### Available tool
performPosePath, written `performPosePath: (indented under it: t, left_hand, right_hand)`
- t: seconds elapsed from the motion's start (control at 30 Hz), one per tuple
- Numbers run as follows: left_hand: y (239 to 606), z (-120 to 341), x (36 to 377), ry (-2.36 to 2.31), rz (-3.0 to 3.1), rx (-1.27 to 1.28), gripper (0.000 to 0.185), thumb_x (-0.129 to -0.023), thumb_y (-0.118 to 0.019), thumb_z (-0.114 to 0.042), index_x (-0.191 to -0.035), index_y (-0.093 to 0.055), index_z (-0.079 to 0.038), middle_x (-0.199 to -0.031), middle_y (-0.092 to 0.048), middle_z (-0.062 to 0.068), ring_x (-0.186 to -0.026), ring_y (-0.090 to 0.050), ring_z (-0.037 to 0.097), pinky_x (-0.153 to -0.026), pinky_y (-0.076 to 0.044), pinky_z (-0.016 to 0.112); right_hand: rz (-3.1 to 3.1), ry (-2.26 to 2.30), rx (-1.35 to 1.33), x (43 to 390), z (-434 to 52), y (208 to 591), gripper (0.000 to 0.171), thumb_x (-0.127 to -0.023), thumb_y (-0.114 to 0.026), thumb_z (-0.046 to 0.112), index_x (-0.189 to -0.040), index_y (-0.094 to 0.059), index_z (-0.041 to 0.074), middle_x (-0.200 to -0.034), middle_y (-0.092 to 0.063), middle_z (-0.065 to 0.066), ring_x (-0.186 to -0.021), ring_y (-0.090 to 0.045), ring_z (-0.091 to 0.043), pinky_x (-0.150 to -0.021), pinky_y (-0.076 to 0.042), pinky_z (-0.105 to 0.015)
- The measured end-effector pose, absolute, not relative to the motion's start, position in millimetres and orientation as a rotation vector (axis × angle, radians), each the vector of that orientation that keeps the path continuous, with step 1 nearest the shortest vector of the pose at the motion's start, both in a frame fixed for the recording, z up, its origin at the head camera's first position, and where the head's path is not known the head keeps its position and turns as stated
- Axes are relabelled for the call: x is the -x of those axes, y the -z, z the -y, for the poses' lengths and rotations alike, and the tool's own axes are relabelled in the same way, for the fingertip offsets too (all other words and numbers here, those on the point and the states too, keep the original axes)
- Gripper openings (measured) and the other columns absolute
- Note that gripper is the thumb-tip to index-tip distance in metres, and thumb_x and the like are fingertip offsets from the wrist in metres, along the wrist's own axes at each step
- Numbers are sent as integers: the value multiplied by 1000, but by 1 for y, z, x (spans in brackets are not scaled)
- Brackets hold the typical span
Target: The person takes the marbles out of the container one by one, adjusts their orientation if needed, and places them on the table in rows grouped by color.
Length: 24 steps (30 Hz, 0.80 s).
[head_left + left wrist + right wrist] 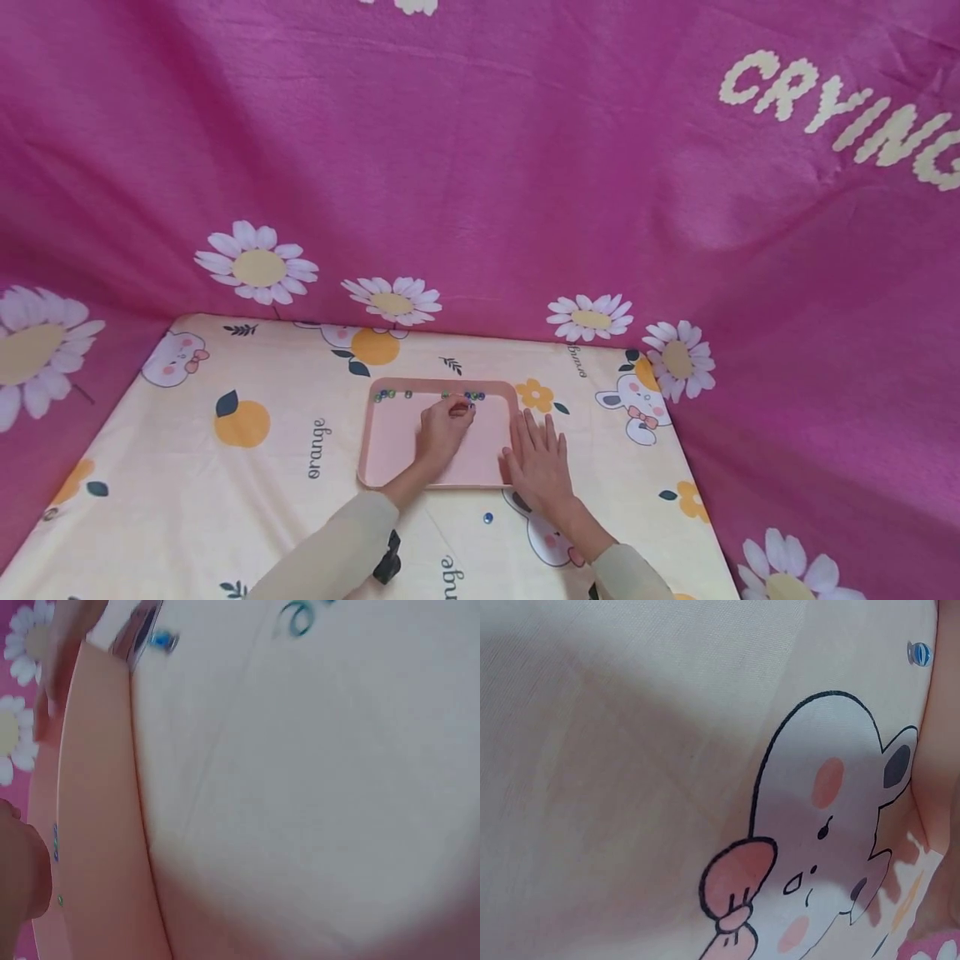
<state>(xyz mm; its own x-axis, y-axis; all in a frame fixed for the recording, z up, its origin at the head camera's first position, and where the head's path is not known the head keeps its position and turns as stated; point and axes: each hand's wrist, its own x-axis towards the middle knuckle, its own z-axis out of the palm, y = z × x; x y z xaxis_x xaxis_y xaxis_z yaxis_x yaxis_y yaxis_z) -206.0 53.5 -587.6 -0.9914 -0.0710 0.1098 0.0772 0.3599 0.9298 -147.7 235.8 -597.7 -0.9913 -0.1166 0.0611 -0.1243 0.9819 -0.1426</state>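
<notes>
A shallow pink tray point(397, 485) lies on the cloth, with several glass marbles point(385, 393) along its far wall, green and blue. My left hand point(442, 432) reaches over the tray. Its thumb and fingers pinch a small dark-blue marble point(472, 407) close to the marbles at the far right. With fingers spread, my right hand point(542, 471) touches the tray's right wall. One blue marble point(488, 517) sits outside on the cloth, in front of the tray; the right wrist view also shows this blue-and-white striped marble point(921, 654).
A cream tablecloth point(285, 508) printed with oranges, rabbits and flowers covers the table. Pink curtains point(480, 183) with white daisies stand behind and at both sides.
</notes>
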Motion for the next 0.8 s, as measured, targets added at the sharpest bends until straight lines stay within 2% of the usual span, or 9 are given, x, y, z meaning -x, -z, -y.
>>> performPosePath:
  t: [0.17,0.4,0.63,0.8]
  left_hand:
    - [586,-49,187,1828,2420,175,16,-89,-76,-10,-104,-77,-7,-91,-75,1,-84,-71,14,-78,-58,28]
    - [578,-40,152,1915,2464,302,22,-91,-74,-13,-111,-77,-5,-96,-75,-1,-87,-70,12,-81,-57,24]
    - [580,-30,121,2017,2478,437,19,-89,-75,-9,-106,-76,-3,-93,-74,-3,-83,-69,8,-76,-57,21]
    - [587,-25,104,2028,2490,561,17,-85,-77,-3,-101,-76,-1,-89,-74,1,-81,-70,7,-73,-57,21]
  right_hand:
    - [3030,-233,-206,147,-236,598,70,-100,-47,47,-158,-29,11,-163,-25,-11,-148,-14,-44,-114,-17,-66]
    - [3027,-239,-191,145,-237,600,71,-100,-46,49,-159,-28,14,-163,-24,-11,-148,-13,-43,-114,-16,-67]
    - [3004,-272,-221,146,-237,600,69,-100,-48,47,-158,-31,13,-163,-25,-13,-148,-14,-45,-113,-14,-69]
    - [2987,-224,-234,148,-237,600,68,-100,-49,46,-157,-33,12,-162,-26,-14,-147,-16,-45,-113,-15,-69]
